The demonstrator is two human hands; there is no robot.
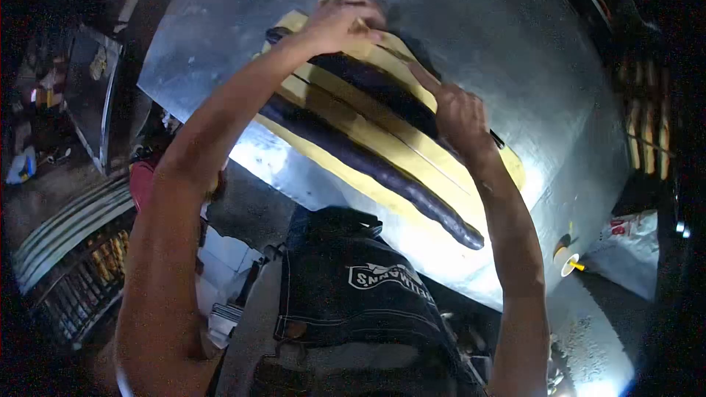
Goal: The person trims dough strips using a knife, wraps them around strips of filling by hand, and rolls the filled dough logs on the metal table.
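Across the metal tabletop (507, 44), a yellow dough sheet (368, 132) stretches from 10 to 4 o'clock, two dark filling logs (371, 165) along it. The left hand (346, 20), at 12, is blurred; its grip cannot be told. Nearer the 4 o'clock end, the right hand (460, 112) closes around an apparent knife (497, 139). Tabletop extends toward 1.

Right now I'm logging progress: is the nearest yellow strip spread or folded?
Spread, where visible: the nearest yellow strip lies flat, showing along both sides of the uncovered dark roll.
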